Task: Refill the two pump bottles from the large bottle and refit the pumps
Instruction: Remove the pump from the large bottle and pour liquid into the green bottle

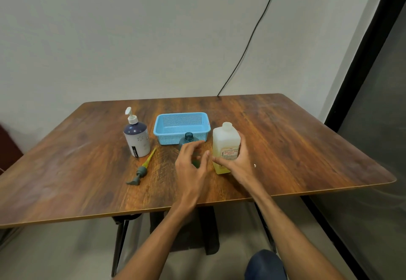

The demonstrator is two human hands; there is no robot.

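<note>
Right grip [234, 160] curled round uncapped large bottle [225, 143], centre-right, probably to lift and pour. Left grip [193, 166] loosely curved at open teal pump bottle [189, 137], probably steadying it; contact unclear, blurred. Pump [140, 171] lies left on surface [296, 148].

1. Rectangular wooden table [285, 139]: brown, dark-streaked grain.
2. Perforated plastic basket [175, 138], frame centre: light blue, grid pattern.
3. Cylindrical pump bottle [137, 141], left: white, navy shoulder.
4. Small round bottle [188, 138]: teal.
5. Square translucent large bottle [226, 141]: yellow contents, red-printed label.
6. Detached pump [141, 171]: grey, yellow tube.
</note>
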